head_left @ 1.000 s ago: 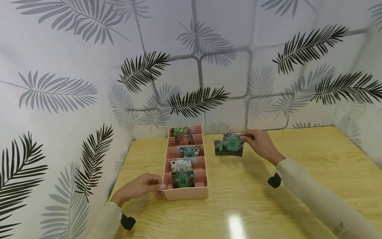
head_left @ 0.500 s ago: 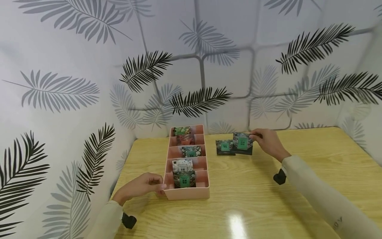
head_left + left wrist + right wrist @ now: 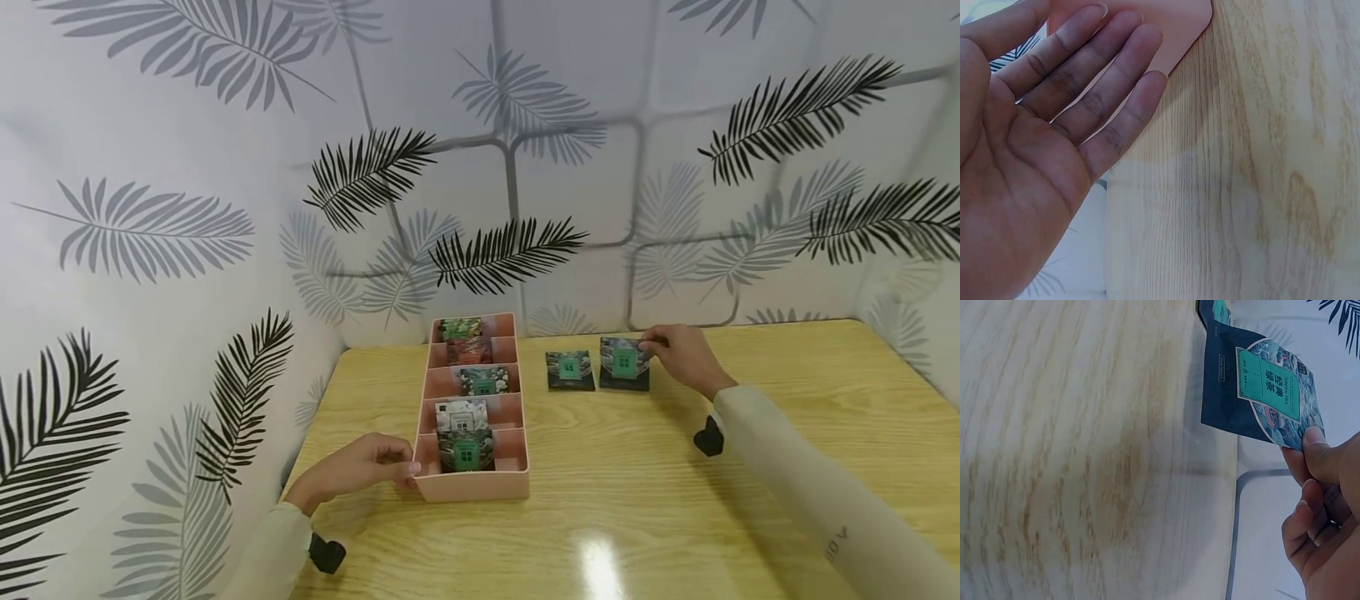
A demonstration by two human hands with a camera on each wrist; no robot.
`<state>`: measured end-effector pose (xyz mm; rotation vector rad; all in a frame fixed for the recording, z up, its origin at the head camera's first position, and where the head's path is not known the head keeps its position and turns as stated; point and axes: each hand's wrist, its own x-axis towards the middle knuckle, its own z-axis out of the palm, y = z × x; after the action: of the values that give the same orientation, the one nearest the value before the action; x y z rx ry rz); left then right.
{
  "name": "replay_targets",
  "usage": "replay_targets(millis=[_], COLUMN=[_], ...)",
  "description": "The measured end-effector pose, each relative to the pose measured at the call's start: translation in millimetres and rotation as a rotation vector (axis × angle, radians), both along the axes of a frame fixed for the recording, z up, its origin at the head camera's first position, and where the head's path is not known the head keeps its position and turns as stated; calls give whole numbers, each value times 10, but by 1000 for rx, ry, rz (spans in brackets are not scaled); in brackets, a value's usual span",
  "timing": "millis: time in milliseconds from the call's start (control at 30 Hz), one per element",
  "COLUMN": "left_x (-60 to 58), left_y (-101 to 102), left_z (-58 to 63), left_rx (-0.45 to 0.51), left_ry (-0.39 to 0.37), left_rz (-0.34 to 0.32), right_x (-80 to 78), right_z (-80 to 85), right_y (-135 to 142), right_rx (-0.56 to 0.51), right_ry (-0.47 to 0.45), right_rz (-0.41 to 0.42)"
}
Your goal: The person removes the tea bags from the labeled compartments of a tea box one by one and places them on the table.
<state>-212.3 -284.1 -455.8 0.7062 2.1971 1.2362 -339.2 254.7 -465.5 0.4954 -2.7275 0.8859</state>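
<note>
My right hand [image 3: 686,358] pinches a dark green tea sachet [image 3: 1266,387] by its edge between thumb and index finger, its other fingers curled below. The sachet has a bright green label reading "GREEN TEA". Just left of it on the table lies a second, matching tea sachet [image 3: 570,372]. With its thumb at the rim and its fingers along the outer wall, my left hand [image 3: 356,471] holds the near left corner of a long pink divided box [image 3: 472,487]. A dark sachet with a green label [image 3: 467,452] leans in the box's nearest compartment.
Farther back in the box stand a white sachet [image 3: 461,415], a dark one with white flowers [image 3: 483,382], a red one [image 3: 469,352] and a green one [image 3: 461,328], parted by dividers. A leaf-patterned wall [image 3: 570,283] borders the wooden table [image 3: 675,533] behind and at left.
My right hand has moved right with its sachet, off the second one, so a gap now shows between the two. The left hand keeps its place at the box corner.
</note>
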Motion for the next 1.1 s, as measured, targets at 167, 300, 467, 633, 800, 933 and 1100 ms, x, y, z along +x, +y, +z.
replay_targets(millis=[167,300,467,633,800,933,1100], left_x=[6,14,7,-4,-1,9,23], left_y=[-5,-11,-18,-20,-22,-17,-11], left_z=[-5,-2,-19,-46,-53,-38,-19], left_rx=[1,9,13,22,27,15,8], left_ry=[-2,-11,-7,-14,-25,-17,-3], left_rz=[3,6,4,7,12,19,24], right_x=[-51,-106,-177,-222,-278,-305,-320], right_z=[-44,-76,-119,-138,-186,-214,-232], right_y=[12,6,-10,-34,-62,-81,-105], right_rx=[19,36,64,88,116,134,138], right_ry=[-50,-60,-67,-93,-97,-96,-93], right_rz=[-9,-19,-32,-34,-47,-54,-56])
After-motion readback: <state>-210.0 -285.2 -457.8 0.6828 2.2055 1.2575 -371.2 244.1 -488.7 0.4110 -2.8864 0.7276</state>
